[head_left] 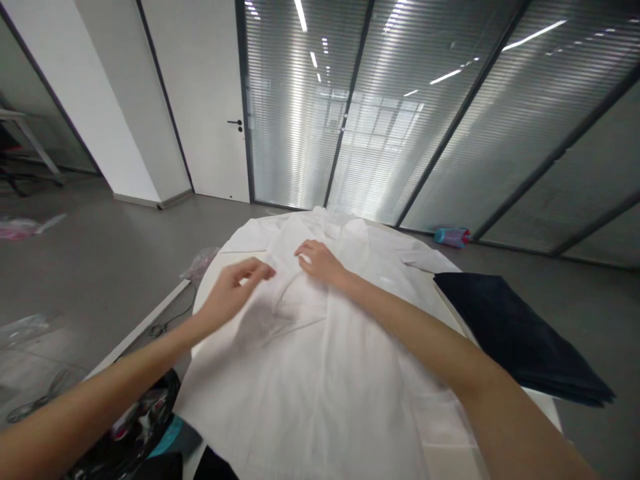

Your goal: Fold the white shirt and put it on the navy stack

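A white long-sleeved shirt [360, 373] lies spread over a table, its collar end away from me and its hem towards me. Creases run across the cloth below my hands. My left hand [239, 288] is at the shirt's left side, thumb and fingers pinched together on the fabric, which looks slightly raised there. Just right of it, my right hand [323, 264] rests over the upper middle of the shirt. Its fingers are bent, with a small gap between thumb and forefinger. My right forearm crosses above the cloth.
A folded dark navy cloth [515, 333] lies at the table's right edge. Below left stands a black bag [135, 433] with mixed items. Clear plastic wrapping [200, 263] and cables lie on the floor. A blue-and-pink package [452, 237] sits by the glass partition.
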The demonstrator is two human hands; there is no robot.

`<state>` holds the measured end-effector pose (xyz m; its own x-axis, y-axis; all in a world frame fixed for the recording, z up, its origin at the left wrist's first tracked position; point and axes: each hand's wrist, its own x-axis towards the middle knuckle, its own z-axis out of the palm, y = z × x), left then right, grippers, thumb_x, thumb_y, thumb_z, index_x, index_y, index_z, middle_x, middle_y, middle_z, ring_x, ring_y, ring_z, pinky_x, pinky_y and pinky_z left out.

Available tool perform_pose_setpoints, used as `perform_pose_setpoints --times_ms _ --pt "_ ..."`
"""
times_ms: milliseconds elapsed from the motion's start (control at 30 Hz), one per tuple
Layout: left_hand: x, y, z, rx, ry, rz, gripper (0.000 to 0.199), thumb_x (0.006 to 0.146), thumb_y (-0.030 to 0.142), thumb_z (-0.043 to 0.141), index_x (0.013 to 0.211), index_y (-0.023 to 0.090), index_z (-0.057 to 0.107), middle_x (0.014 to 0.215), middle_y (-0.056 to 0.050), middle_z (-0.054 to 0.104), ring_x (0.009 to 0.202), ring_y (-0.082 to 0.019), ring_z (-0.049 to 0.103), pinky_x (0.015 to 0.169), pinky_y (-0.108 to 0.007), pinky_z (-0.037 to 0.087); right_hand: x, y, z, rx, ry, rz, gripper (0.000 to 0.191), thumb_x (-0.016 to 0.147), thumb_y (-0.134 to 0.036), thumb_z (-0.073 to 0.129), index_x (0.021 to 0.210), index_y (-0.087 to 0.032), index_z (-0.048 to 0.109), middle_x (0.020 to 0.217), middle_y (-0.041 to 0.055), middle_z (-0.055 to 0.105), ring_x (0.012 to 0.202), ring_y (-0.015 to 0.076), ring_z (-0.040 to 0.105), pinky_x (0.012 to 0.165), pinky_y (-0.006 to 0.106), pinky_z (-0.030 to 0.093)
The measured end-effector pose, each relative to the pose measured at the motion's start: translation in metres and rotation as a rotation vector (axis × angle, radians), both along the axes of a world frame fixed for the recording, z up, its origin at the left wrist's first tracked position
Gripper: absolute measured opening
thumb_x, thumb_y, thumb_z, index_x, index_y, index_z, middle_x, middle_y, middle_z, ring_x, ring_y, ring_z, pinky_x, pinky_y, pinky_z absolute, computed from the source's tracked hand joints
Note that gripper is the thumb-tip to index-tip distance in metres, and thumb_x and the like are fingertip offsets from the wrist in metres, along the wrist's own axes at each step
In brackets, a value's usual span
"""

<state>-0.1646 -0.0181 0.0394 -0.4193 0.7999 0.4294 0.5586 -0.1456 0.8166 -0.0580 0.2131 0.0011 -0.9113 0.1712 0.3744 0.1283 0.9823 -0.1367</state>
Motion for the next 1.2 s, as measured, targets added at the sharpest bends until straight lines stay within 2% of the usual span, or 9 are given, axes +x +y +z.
perform_pose_setpoints --times_ms 100,200,367,500,667,800,933,1067,1200 --pt "-0.048 0.005 -0.001 0.139 -0.255 0.225 0.029 0.084 0.043 0.062 0.071 0.018 0.07 0.074 -0.005 0.07 0.067 -0.017 0.064 0.064 -0.027 0.052 -0.005 -0.096 0.004 0.128 -0.046 0.557 0.02 0.098 -0.024 0.054 0.107 -0.016 0.07 0.109 0.0099 0.07 0.099 0.0204 0.063 0.093 0.035 0.045" --pt "-0.063 -0.002 -0.006 0.126 -0.353 0.218 0.029 0.078 0.044 0.068 0.071 0.017 0.07 0.074 -0.005 0.069 0.064 -0.015 0.063 0.06 -0.025 0.051 -0.007 -0.183 0.001 0.29 -0.082 0.913 0.029 0.099 -0.033 0.056 0.121 -0.019 0.068 0.127 0.0097 0.068 0.109 0.0221 0.063 0.093 0.037 0.045" --pt "-0.053 -0.019 -0.009 0.009 -0.353 0.15 0.035 0.075 0.05 0.071 0.07 0.015 0.071 0.074 -0.006 0.069 0.063 -0.015 0.062 0.061 -0.026 0.051 -0.023 -0.258 -0.015 0.364 -0.334 1.018 0.034 0.101 -0.042 0.05 0.123 -0.026 0.071 0.121 0.0047 0.074 0.117 0.0252 0.065 0.105 0.047 0.041" --pt "-0.054 -0.028 -0.01 -0.049 -0.364 0.141 0.039 0.074 0.053 0.073 0.071 0.015 0.071 0.078 -0.008 0.07 0.065 -0.016 0.063 0.062 -0.026 0.051 -0.04 -0.26 -0.012 0.33 -0.628 0.946 0.05 0.102 -0.055 0.038 0.108 -0.024 0.076 0.099 0.0074 0.079 0.107 0.0292 0.07 0.106 0.056 0.037" --pt "-0.07 -0.014 -0.009 -0.104 -0.366 0.152 0.044 0.071 0.058 0.073 0.074 0.014 0.069 0.082 -0.008 0.069 0.068 -0.016 0.063 0.063 -0.026 0.051 -0.025 -0.237 0.018 0.349 -0.372 0.959 0.037 0.096 -0.043 0.053 0.105 -0.017 0.076 0.104 0.0098 0.077 0.102 0.0278 0.069 0.099 0.047 0.042" --pt "-0.083 0.032 -0.005 -0.188 -0.292 0.168 0.046 0.066 0.057 0.074 0.08 0.014 0.069 0.086 -0.009 0.069 0.074 -0.018 0.064 0.063 -0.026 0.05 -0.001 -0.219 0.035 0.304 -0.206 0.917 0.042 0.096 -0.045 0.054 0.127 -0.018 0.068 0.114 0.0092 0.074 0.103 0.0257 0.066 0.106 0.046 0.036" --pt "-0.096 0.09 -0.006 -0.278 -0.218 0.203 0.041 0.065 0.05 0.076 0.086 0.016 0.067 0.091 -0.008 0.069 0.078 -0.017 0.064 0.066 -0.027 0.05 0.011 -0.2 0.027 0.337 -0.075 0.818 0.04 0.099 -0.025 0.054 0.138 -0.021 0.058 0.114 0.0068 0.072 0.096 0.02 0.065 0.098 0.038 0.039" --pt "-0.11 0.143 -0.013 -0.382 -0.206 0.222 0.035 0.066 0.039 0.078 0.089 0.016 0.065 0.083 -0.006 0.067 0.076 -0.018 0.063 0.063 -0.027 0.049 0.028 -0.179 0.017 0.417 0.119 0.764 0.025 0.101 -0.011 0.048 0.107 -0.023 0.068 0.096 0.002 0.07 0.081 0.0156 0.062 0.087 0.035 0.041" --pt "-0.119 0.191 -0.021 -0.465 -0.19 0.23 0.037 0.069 0.031 0.083 0.097 0.014 0.066 0.076 -0.004 0.065 0.077 -0.02 0.064 0.063 -0.027 0.05 0.07 -0.166 0.022 0.334 0.247 0.668 0.028 0.097 -0.01 0.052 0.074 -0.021 0.062 0.079 -0.0014 0.064 0.071 0.0144 0.056 0.076 0.034 0.041"
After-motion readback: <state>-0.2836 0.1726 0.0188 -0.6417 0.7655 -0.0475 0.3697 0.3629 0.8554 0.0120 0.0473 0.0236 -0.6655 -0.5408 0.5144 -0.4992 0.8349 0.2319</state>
